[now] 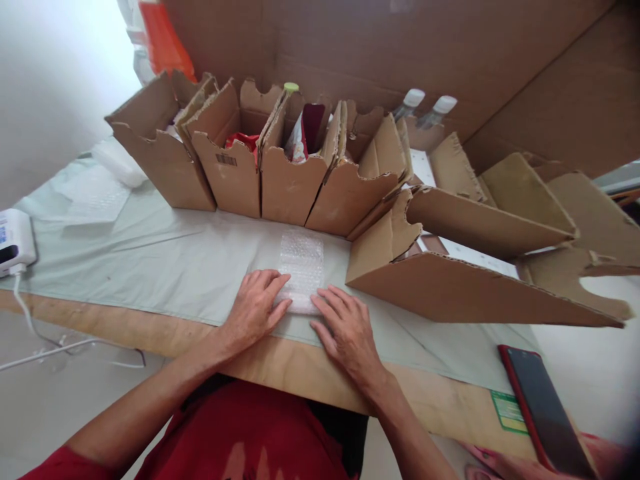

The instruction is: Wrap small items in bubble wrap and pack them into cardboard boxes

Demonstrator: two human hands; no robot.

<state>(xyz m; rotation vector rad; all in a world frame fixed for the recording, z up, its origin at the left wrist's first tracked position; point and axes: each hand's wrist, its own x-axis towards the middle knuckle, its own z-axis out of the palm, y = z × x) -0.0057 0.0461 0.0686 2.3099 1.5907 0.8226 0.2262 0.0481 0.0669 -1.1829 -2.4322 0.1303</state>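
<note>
A small sheet of clear bubble wrap (pixel 301 265) lies flat on the pale green cloth (pixel 175 260) near the table's front edge. My left hand (pixel 255 308) rests palm down on the cloth with its fingertips on the sheet's near left corner. Beside it, my right hand (pixel 346 331) lies flat, fingers spread, touching the sheet's near right corner. Neither hand grips anything.
A row of open cardboard bins (pixel 285 180) stands behind the sheet, some holding red packets (pixel 300 137). Larger bins (pixel 475 287) lie to the right, two capped bottles (pixel 425 110) behind. A red phone (pixel 543 407) sits front right. A white device (pixel 15 240) with cable is at left.
</note>
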